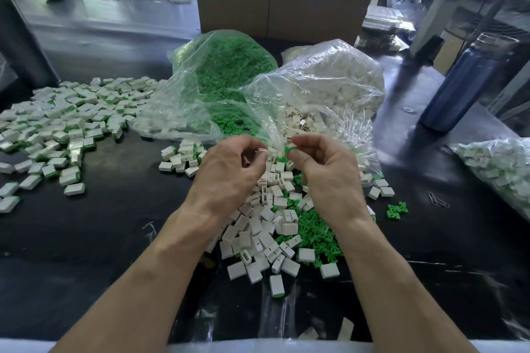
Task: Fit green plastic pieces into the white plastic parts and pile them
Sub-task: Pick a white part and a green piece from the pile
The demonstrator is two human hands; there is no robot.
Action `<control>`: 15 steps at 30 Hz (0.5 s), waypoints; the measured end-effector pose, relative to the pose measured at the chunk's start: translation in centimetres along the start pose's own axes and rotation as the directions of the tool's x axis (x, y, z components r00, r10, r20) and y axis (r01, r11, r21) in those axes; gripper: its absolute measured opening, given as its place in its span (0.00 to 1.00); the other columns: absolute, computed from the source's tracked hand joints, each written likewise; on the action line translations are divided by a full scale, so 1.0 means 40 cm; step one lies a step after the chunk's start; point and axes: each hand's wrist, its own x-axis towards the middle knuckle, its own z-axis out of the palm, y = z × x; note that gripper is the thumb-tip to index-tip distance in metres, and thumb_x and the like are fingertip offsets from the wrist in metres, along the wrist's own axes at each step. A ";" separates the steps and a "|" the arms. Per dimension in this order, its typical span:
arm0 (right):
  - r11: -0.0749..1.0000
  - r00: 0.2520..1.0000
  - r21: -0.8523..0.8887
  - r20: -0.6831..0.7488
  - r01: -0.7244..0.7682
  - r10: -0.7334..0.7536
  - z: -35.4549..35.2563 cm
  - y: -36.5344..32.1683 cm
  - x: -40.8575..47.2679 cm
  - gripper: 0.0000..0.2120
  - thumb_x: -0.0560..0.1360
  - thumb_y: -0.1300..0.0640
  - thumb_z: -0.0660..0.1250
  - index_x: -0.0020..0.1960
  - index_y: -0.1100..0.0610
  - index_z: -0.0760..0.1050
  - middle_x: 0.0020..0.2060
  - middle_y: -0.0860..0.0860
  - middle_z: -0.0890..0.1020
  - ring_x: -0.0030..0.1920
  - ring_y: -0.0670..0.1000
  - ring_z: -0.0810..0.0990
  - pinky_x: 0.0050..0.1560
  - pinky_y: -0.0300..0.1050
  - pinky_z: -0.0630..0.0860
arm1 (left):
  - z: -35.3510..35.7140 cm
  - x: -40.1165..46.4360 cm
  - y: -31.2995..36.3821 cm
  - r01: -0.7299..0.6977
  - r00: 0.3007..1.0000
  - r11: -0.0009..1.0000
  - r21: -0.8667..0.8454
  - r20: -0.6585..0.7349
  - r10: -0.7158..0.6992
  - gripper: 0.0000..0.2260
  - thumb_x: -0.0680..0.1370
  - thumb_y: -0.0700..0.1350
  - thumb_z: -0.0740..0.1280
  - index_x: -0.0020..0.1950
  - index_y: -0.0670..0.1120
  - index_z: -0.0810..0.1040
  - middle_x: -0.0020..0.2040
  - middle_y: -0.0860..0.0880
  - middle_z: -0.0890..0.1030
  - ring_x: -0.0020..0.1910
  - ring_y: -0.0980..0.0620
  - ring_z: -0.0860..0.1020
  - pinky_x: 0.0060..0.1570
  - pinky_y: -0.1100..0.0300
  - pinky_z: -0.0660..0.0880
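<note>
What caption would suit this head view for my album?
Left hand holds a white part, right hand a green piece, above a mixed heap on a black table.

We note even, bright overhead light; glare on the clear bags (324, 86) and dark surface (114, 209). Background smeared by motion blur; edges bowed by wide-angle distortion.

1. I've got one view only, the head camera, riding on the person's head and looking forward and down across the dark table (86, 238).
2. It's wide-angle: straight edges bow near the frame borders.
3. It sits close, with both forearms running up from the bottom edge to mid-frame.
4. Farther back, a cardboard box (281, 8) closes off the view.
</note>
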 end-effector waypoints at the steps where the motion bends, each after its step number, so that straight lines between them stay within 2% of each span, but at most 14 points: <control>1: 1.000 1.000 0.028 -0.010 0.011 -0.011 0.000 -0.002 0.000 0.08 0.80 0.59 0.74 0.58 0.50 0.82 0.50 0.47 0.86 0.51 0.44 0.85 0.52 0.39 0.82 | 0.001 0.000 0.002 -0.002 1.000 0.998 -0.062 0.011 0.003 0.06 0.82 0.49 0.70 0.58 0.53 0.82 0.45 0.57 0.81 0.42 0.63 0.80 0.40 0.70 0.77; 4: 0.994 0.999 0.094 -0.024 0.049 -0.047 0.001 -0.005 -0.003 0.06 0.80 0.60 0.74 0.56 0.52 0.83 0.48 0.49 0.86 0.49 0.48 0.85 0.49 0.40 0.82 | 0.001 0.001 0.005 0.011 0.999 0.975 -0.221 0.035 -0.004 0.05 0.81 0.48 0.71 0.57 0.54 0.83 0.44 0.54 0.83 0.43 0.53 0.82 0.43 0.58 0.82; 7: 0.988 0.996 0.125 -0.021 0.085 -0.083 0.001 -0.003 -0.004 0.07 0.80 0.61 0.73 0.55 0.52 0.84 0.48 0.50 0.87 0.49 0.54 0.85 0.49 0.43 0.83 | 0.000 0.000 0.002 0.018 0.999 0.956 -0.294 0.052 -0.003 0.06 0.81 0.48 0.72 0.56 0.57 0.84 0.44 0.56 0.83 0.44 0.48 0.80 0.45 0.57 0.81; 11: 0.984 0.992 0.130 -0.005 0.122 -0.122 0.006 -0.006 -0.004 0.08 0.80 0.62 0.74 0.55 0.51 0.84 0.49 0.49 0.87 0.50 0.48 0.85 0.52 0.43 0.82 | 0.003 0.000 0.001 -0.006 0.998 0.950 -0.312 0.065 0.028 0.08 0.80 0.45 0.73 0.55 0.59 0.85 0.48 0.56 0.83 0.46 0.54 0.81 0.49 0.59 0.82; 15: 0.985 0.990 0.106 0.005 0.137 -0.138 0.008 -0.005 -0.005 0.08 0.79 0.63 0.74 0.55 0.52 0.83 0.49 0.50 0.86 0.51 0.51 0.86 0.56 0.51 0.84 | 0.004 0.000 0.006 -0.031 0.995 0.948 -0.316 0.077 0.058 0.11 0.80 0.45 0.73 0.55 0.62 0.83 0.49 0.60 0.82 0.50 0.60 0.81 0.51 0.66 0.79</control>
